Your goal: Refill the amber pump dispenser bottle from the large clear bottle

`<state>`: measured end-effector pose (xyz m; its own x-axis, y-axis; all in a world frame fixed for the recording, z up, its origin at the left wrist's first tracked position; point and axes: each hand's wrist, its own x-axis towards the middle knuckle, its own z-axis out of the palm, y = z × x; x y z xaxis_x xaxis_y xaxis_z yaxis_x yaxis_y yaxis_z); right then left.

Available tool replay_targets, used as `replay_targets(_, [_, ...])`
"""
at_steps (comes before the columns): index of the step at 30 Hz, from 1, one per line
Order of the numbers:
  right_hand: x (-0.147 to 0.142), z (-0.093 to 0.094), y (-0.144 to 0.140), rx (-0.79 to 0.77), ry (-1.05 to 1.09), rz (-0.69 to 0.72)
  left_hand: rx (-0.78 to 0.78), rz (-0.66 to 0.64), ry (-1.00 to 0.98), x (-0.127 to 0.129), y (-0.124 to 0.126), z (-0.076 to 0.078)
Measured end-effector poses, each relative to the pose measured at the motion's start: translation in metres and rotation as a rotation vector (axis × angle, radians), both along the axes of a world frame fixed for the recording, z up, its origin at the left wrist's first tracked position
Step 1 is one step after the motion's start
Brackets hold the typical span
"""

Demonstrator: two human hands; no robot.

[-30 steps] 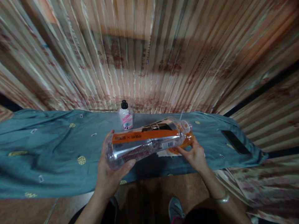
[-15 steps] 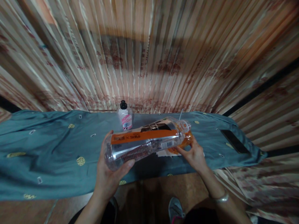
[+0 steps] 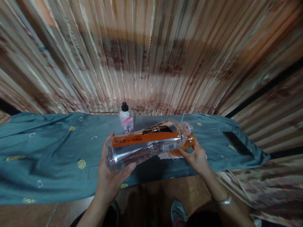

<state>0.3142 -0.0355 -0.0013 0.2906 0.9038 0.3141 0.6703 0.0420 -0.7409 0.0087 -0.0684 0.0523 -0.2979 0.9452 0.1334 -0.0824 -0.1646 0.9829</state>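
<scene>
A large clear plastic bottle with an orange and silver label lies nearly sideways in the air, its uncapped neck towards the right. My left hand is wrapped round its base end, thumb along the near side. Behind the bottle's neck, an orange see-through container is partly hidden. My right hand grips that container with its fingers and thumb. A thin pale straw-like stick rises behind the bottle's neck. White paper with an orange patch lies beneath.
A small clear bottle with a black cap and pink label stands towards the back of the table covered in teal cloth. A dark phone lies at the right. Pleated curtains hang behind.
Almost nothing differs. Both hands keep their holds, and the large bottle stays tilted sideways at about the same spot.
</scene>
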Motion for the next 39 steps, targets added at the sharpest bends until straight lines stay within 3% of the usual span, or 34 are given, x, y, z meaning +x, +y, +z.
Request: replay_targets(39, [-0.0009, 0.0015, -0.0005, 0.002, 0.019, 0.000, 0.016, 0.010, 0.027, -0.0022, 0.0007, -0.0052])
